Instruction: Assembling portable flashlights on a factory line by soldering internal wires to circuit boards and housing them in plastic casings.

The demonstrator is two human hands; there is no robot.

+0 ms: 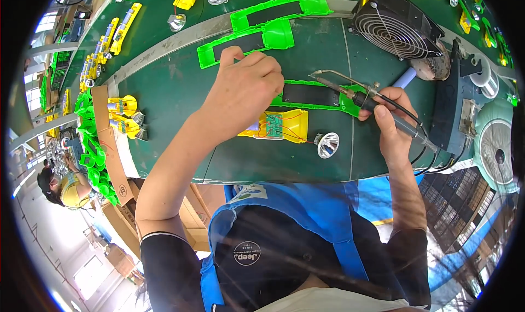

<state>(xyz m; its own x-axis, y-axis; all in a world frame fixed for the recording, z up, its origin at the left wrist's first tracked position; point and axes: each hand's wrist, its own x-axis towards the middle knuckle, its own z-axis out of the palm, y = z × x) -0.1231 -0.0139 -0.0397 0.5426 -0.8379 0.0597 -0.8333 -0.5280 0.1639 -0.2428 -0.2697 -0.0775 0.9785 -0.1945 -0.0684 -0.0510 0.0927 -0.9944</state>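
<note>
My right hand grips a soldering iron with a thin metal feed tube beside it; its tip points left, above a green plastic shell with a black strip inside. My left hand is closed, fingers bent, over the near edge of another green shell; its fingertips are partly hidden, so I cannot make out what they hold. A yellow housing with a small green circuit board and red wires lies below my hands. A round lamp reflector is wired to its right end.
A third green shell lies farther back. A black fan stands back right, beside a dark box and a solder spool. At left, yellow housings lie near a cardboard edge. Another person sits far left.
</note>
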